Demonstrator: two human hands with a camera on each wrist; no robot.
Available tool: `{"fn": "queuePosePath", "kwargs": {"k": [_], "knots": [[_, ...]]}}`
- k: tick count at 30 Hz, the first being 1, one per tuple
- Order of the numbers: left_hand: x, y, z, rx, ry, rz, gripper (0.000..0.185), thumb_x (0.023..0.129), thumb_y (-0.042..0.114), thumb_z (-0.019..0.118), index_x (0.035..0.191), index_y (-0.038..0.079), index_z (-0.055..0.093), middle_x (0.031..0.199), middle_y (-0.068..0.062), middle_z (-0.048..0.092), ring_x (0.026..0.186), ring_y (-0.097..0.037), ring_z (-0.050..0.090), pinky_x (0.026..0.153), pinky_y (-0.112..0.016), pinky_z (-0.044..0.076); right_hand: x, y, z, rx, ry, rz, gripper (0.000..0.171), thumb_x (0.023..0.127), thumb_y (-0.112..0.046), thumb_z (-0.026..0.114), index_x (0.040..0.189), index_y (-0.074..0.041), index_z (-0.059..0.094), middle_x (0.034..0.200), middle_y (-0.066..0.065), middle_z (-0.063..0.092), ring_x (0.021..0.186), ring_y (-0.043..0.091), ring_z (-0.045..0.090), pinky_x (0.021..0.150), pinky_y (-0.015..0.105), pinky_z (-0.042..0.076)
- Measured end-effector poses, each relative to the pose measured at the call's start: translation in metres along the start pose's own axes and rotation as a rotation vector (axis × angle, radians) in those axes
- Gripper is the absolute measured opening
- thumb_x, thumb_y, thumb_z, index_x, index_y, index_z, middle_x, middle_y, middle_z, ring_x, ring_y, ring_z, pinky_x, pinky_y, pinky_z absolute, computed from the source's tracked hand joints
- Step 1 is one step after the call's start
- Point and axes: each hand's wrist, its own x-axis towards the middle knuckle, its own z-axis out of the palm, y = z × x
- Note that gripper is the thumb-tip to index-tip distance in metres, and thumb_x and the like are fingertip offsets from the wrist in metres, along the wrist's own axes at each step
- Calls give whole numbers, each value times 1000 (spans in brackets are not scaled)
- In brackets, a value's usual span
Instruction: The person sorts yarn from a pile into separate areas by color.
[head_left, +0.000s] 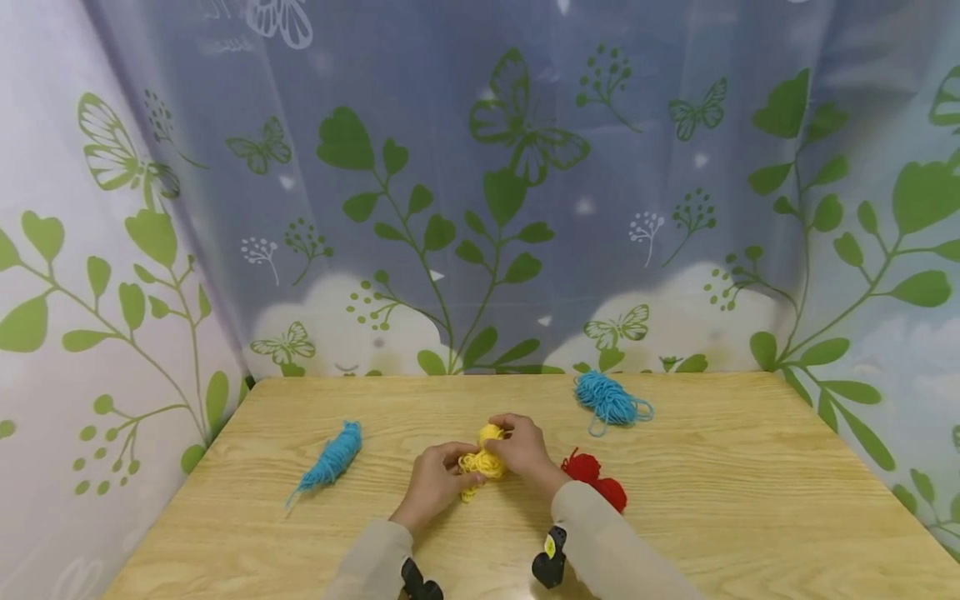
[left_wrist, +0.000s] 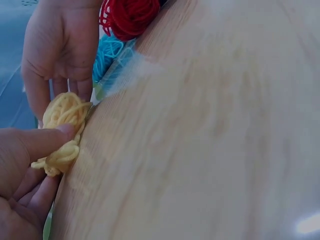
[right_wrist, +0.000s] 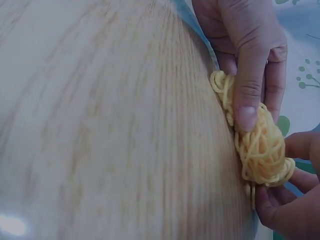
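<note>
Yellow yarn: I had the yellow yarn (head_left: 486,467) in front of me, near the middle of the table (head_left: 750,479), between two hands, probably so that neither end could slip or uncoil
Left hand: my left hand (head_left: 437,479) pinched the nearer part, thumb laid over the strands and fingers beneath, a grip I judged suited to steadying so soft a bundle
Right hand: my right hand (head_left: 522,450) grasped the farther end between thumb and fingers, likely to keep the loops gathered there
Loose strands: a short bit of yellow hung out past the left thumb, presumably because the pinch did not take in every loop
Red yarn: the red yarn (head_left: 582,468), in two rounded lobes, lay beside the right forearm; I could not tell whether the sleeve (head_left: 611,537) touched it
Blue yarn: the slim blue bundle (head_left: 334,457) lay well off to the left and the looser blue bundle (head_left: 609,400) near the far edge, both ungripped, which left my working space open
</note>
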Motion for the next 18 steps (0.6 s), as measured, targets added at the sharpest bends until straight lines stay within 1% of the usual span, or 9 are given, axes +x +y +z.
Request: {"fn": "queuePosePath", "kwargs": {"k": [5,9,18], "knots": [[-1,1,2,-45,24,-7,43,78,3,78,119,0,65,126,-21,60,118,-34,57,89,-34,52,0,0,-3,-47,-54,-40,34,88,-3,65,122,4,62,120,19,62,105,31,60,81,36,55],[-1,2,2,-76,31,-8,48,78,-2,76,124,-3,61,130,-24,57,121,-36,54,90,-32,51,0,-2,-4,-63,-70,-37,33,89,-3,64,121,4,63,119,19,63,105,31,60,81,36,55],[0,0,3,-71,34,-12,51,78,-2,76,126,-4,60,130,-24,56,121,-36,54,90,-33,51,-1,-4,-5,-73,-78,-29,32,89,-4,65,121,3,64,117,18,64,106,31,60,82,37,54]]}}
